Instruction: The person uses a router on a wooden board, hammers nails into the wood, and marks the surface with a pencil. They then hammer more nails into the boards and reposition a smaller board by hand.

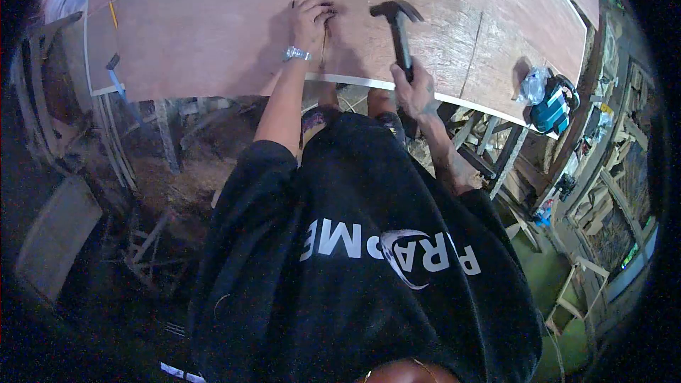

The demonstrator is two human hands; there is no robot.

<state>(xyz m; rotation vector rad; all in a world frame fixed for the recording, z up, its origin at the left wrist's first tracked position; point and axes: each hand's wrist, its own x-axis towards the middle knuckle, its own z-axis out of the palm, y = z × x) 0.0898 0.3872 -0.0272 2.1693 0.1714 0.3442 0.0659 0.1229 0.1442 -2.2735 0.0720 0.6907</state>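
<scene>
The right hand (416,91) is closed around a claw hammer (400,37), all dark, its head toward 12 o'clock, its curved claw toward 3, over the reddish-brown panel (198,28). Toward 9 o'clock, the left hand (307,23) has bent fingers; whether they pinch something, I cannot tell.

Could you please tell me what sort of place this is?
Likely a woodworking shop: the right hand grips a hammer over a large wooden board, and loose wood pieces lie nearby.

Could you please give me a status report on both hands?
Right hand gripping hammer over board. Left hand by dark line. Teal tool aside, at board's right edge.
</scene>
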